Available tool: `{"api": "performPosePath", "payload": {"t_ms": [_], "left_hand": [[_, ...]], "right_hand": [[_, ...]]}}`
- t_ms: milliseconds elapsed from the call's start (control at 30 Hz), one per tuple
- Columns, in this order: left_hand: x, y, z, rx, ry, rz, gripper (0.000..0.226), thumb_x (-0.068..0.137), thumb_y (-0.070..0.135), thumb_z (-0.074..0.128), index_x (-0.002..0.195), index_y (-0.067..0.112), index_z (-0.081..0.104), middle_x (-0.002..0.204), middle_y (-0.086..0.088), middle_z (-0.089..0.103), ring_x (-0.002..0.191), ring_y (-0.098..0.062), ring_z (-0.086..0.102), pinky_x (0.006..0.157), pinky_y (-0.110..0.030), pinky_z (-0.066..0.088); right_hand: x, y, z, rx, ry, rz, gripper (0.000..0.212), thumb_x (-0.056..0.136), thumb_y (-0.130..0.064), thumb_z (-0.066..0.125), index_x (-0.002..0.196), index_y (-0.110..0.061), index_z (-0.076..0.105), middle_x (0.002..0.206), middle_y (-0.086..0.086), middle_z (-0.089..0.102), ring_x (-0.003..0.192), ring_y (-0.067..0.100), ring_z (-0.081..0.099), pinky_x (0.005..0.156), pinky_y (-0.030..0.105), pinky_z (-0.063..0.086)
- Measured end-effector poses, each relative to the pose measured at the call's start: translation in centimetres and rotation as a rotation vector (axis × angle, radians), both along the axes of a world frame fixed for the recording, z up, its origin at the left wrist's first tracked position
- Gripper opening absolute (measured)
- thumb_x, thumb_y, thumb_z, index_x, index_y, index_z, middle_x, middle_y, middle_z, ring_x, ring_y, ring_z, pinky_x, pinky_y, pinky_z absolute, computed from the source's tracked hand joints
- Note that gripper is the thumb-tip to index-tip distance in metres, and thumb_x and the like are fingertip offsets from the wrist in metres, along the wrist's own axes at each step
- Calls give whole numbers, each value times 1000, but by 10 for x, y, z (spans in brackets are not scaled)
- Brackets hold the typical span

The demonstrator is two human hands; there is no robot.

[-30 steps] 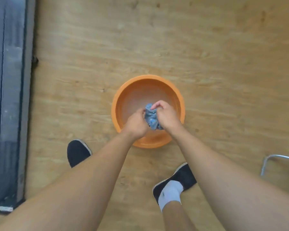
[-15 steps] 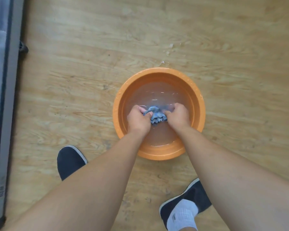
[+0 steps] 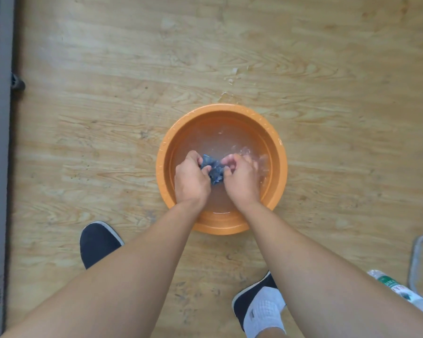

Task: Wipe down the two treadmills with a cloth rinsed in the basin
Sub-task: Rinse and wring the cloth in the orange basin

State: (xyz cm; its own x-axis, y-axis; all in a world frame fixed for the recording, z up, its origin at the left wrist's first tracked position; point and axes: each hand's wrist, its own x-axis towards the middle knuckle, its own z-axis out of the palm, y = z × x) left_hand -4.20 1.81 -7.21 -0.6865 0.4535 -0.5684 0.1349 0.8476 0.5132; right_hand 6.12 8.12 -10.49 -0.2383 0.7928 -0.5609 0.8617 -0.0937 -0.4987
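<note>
Hands in orange basin (image 3: 280,164): left hand (image 3: 192,178) and right hand (image 3: 241,178) both curled tight around blue cloth (image 3: 214,169) bunched between them, at water surface, basin centre.

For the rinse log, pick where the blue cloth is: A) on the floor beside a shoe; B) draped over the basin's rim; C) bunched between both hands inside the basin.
C: the left hand and right hand grip the bunched cloth inside the orange basin.
</note>
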Motion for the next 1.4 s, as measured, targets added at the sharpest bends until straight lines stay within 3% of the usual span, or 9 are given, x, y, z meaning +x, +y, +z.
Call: {"api": "performPosePath", "payload": {"t_ms": [200, 400, 600, 767, 900, 967, 1167, 1267, 1400], "left_hand": [[0, -8, 6, 204, -209, -97, 24, 90, -5, 59, 91, 18, 63, 83, 8, 69, 73, -9, 67, 69, -17, 47], [-8, -9, 13, 244, -410, 92, 32, 100, -2, 49, 107, 15, 75, 104, -2, 74, 70, -10, 68, 78, -22, 51], [-15, 6, -2, 116, -629, 152, 34, 93, 28, 81, 122, 16, 67, 111, -2, 76, 102, -18, 74, 97, -37, 59], [-30, 12, -12, -1, -386, -32, 27, 86, 25, 88, 86, 19, 62, 73, 5, 64, 66, -12, 58, 68, -30, 48], [-35, 5, -13, -238, -213, -388, 21, 94, 18, 74, 108, 13, 60, 94, -6, 70, 88, -27, 67, 79, -35, 51], [-30, 2, -9, -289, -143, -517, 12, 95, 10, 59, 106, 7, 62, 106, -17, 66, 100, -37, 66, 83, -38, 49], [-23, 6, -9, -255, -185, -366, 21, 97, 37, 58, 101, 18, 65, 123, -10, 57, 121, -33, 52, 105, -41, 42], [-26, 7, -17, -197, -258, -260, 27, 98, 34, 68, 82, 20, 52, 81, 2, 59, 93, -31, 59, 75, -34, 37], [-31, 4, -22, -90, -245, 122, 30, 107, 26, 53, 81, 12, 57, 78, -5, 60, 87, -37, 61, 72, -38, 39]], "right_hand": [[-20, 11, 19, -592, 347, -493, 11, 101, -23, 66, 99, -14, 72, 82, 5, 73, 62, 17, 64, 48, 22, 49], [-19, 30, 23, -502, 244, -285, 13, 107, -15, 58, 103, -9, 69, 77, 9, 73, 48, 11, 65, 50, 19, 50], [-5, 32, 31, -568, 333, -272, 21, 110, -11, 46, 98, -16, 62, 63, 1, 60, 47, 10, 52, 46, 18, 38], [2, 41, 19, -572, 209, -307, 23, 111, -19, 40, 99, -15, 59, 70, 2, 53, 59, 14, 52, 53, 23, 42], [6, 46, 14, -519, 124, -542, 46, 110, -49, 44, 133, -11, 57, 125, 2, 58, 92, 16, 62, 85, 39, 64], [5, 45, 15, -631, 135, -610, 62, 98, -63, 58, 129, -9, 59, 122, 5, 62, 105, 21, 67, 80, 39, 66], [-2, 39, 9, -731, 105, -465, 28, 87, -5, 83, 94, -14, 58, 101, 13, 71, 80, 20, 70, 77, 38, 66], [0, 42, -1, -696, 150, -563, 25, 92, 1, 71, 112, -13, 66, 114, 13, 70, 89, 21, 73, 70, 33, 66], [8, 39, -5, -649, 151, -803, 50, 103, 3, 49, 151, -13, 45, 143, 8, 54, 77, 22, 73, 89, 42, 64]]}}
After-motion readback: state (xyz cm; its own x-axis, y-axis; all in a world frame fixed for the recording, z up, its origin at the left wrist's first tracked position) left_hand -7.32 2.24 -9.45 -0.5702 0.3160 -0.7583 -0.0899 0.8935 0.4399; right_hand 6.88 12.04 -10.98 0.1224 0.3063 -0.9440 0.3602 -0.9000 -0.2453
